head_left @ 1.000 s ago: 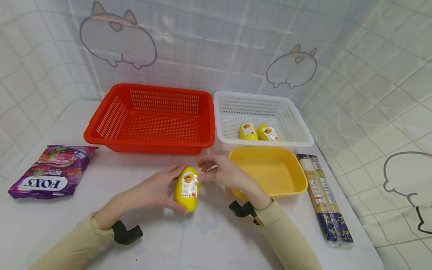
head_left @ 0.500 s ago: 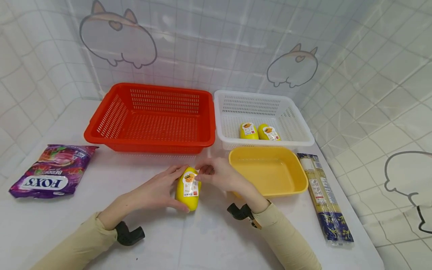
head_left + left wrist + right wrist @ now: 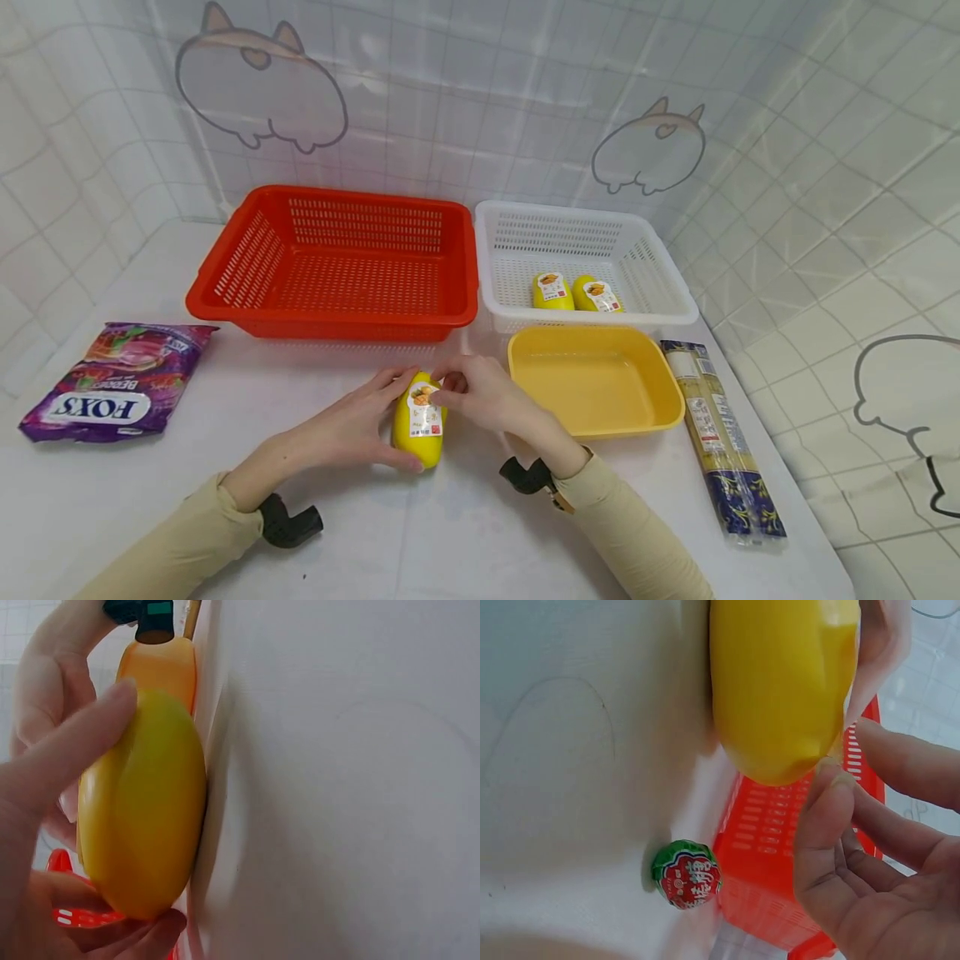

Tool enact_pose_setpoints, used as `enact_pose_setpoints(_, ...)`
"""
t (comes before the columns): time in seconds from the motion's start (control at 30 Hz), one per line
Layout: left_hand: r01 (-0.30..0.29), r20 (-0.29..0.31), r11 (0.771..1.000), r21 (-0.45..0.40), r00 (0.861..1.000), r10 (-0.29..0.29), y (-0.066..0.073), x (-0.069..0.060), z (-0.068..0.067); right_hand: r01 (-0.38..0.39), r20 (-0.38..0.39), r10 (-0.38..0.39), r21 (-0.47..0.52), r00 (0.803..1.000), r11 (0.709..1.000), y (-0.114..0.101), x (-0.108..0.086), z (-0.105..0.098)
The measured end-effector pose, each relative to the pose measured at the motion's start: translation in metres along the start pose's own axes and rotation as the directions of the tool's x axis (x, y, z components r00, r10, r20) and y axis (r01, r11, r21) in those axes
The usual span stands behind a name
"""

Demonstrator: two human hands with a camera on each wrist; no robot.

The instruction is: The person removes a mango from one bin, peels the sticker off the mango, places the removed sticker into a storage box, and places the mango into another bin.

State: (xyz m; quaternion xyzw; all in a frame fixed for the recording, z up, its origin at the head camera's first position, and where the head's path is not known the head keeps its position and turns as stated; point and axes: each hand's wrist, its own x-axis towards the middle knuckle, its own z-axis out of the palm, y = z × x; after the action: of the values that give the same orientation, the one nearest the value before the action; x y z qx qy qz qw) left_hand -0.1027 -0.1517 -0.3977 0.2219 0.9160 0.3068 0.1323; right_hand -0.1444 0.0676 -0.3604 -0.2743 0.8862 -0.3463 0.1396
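Observation:
A yellow mango-shaped item (image 3: 420, 446) with a white fruit label (image 3: 425, 421) lies on the table. My left hand (image 3: 341, 429) grips it from the left side, with fingers at its far end and thumb at its near end; the left wrist view shows thumb and fingers around the yellow body (image 3: 150, 810). From the right, my right hand (image 3: 491, 396) touches the label's upper right part, fingers curled. In the right wrist view its thumb and fingertips (image 3: 827, 780) pinch at the label's edge, close to the rounded end of the item (image 3: 780, 697).
Behind stand a red basket (image 3: 352, 321) and a white basket (image 3: 600, 317) holding two similar yellow items (image 3: 553, 292). A yellow tub (image 3: 600, 400) and noodle packs (image 3: 720, 433) lie right, a purple bag (image 3: 120, 383) left. A green-red wrapped ball (image 3: 686, 874) shows in the right wrist view.
My right hand has moved slightly left onto the label, its fingers more curled. The yellow item has turned slightly and shifted a little right, with my left hand staying around it.

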Motion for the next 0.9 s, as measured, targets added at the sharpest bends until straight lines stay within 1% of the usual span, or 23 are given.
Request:
enact_pose_setpoints(0.17, 0.003, 0.039, 1.000, -0.019, 0.999, -0.002, -0.0022, -0.0002, -0.0009, -0.018, 0.000, 0.018, 0.000, 1.000, 1.000, 0.0002, 0.0009, 0.0020)
enact_pose_setpoints(0.27, -0.003, 0.048, 1.000, -0.020, 0.999, 0.004, -0.0031, 0.0003, -0.0009, -0.014, -0.004, 0.014, 0.001, 1.000, 1.000, 0.0001, 0.0010, 0.0022)
enact_pose_setpoints(0.4, -0.005, 0.041, 1.000, -0.024, 0.999, 0.006, -0.0030, 0.0011, -0.0004, -0.008, -0.016, 0.008, 0.008, 1.000, 1.000, -0.0005, 0.0011, 0.0022)
enact_pose_setpoints(0.57, 0.007, 0.035, 0.999, -0.031, 0.999, -0.006, -0.0022, 0.0010, 0.0001, 0.000, -0.026, 0.001, 0.030, 1.000, 1.000, -0.0009, 0.0017, 0.0033)
enact_pose_setpoints(0.77, 0.018, 0.039, 0.999, -0.037, 0.999, -0.016, -0.0017, 0.0009, -0.0001, 0.031, -0.014, -0.030, 0.069, 0.999, 0.997, -0.0017, 0.0026, 0.0039)
enact_pose_setpoints(0.9, 0.012, 0.037, 0.999, -0.041, 0.999, -0.011, -0.0013, 0.0009, 0.0001, 0.008, -0.016, -0.007, 0.051, 1.000, 0.999, -0.0021, 0.0028, 0.0033)
